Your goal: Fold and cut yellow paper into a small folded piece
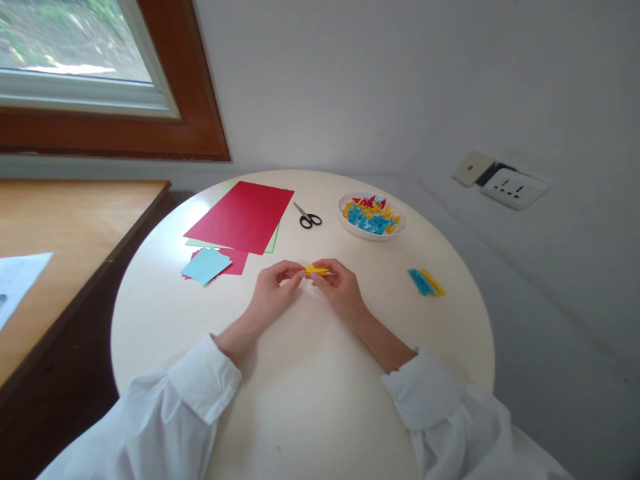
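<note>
A small yellow folded paper piece is held between both hands above the middle of the round white table. My left hand pinches its left end between thumb and forefinger. On the other side, my right hand has its fingers closed round the right part, hiding some of it. Beyond the hands lie black-handled scissors, blades pointing away to the left. A white dish at the back right holds many folded paper pieces in blue, yellow and red.
Large red sheets lie over green paper at the back left. Nearer are small light blue squares on red ones. Blue and yellow folded strips rest at the right. A wooden desk stands left; a wall socket is at right.
</note>
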`<state>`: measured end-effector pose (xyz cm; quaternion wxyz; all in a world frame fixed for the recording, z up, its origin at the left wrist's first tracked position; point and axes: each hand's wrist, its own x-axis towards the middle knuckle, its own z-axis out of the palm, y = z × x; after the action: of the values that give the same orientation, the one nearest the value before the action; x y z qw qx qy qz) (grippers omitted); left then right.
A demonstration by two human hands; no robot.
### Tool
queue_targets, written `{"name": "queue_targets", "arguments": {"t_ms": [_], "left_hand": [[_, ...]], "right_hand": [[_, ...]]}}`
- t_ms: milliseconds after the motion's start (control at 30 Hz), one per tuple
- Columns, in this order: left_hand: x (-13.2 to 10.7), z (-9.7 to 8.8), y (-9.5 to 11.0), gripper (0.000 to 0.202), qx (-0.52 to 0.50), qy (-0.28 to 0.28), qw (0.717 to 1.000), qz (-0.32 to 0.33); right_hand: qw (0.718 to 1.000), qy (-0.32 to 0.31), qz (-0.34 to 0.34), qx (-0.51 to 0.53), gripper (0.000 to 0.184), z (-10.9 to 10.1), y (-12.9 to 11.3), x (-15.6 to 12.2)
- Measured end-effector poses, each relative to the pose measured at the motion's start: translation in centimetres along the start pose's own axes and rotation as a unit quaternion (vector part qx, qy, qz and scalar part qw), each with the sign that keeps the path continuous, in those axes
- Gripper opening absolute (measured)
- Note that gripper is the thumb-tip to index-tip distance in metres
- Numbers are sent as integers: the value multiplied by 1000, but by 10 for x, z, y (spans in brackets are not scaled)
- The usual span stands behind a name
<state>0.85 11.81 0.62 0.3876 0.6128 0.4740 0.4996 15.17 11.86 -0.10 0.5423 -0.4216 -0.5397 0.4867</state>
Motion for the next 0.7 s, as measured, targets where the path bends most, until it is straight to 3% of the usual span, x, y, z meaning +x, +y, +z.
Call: {"name": "queue_targets", "arguments": {"t_ms": [500, 700], "left_hand": [[-5, 1, -4, 12, 47, -41, 996, 57], [-2, 0, -2, 13, -16, -25, 1000, 0]], "right_hand": [[1000, 0, -13, -15, 18, -2, 2, 1], [1000, -20, 0, 1, 20, 0, 1, 0]]}}
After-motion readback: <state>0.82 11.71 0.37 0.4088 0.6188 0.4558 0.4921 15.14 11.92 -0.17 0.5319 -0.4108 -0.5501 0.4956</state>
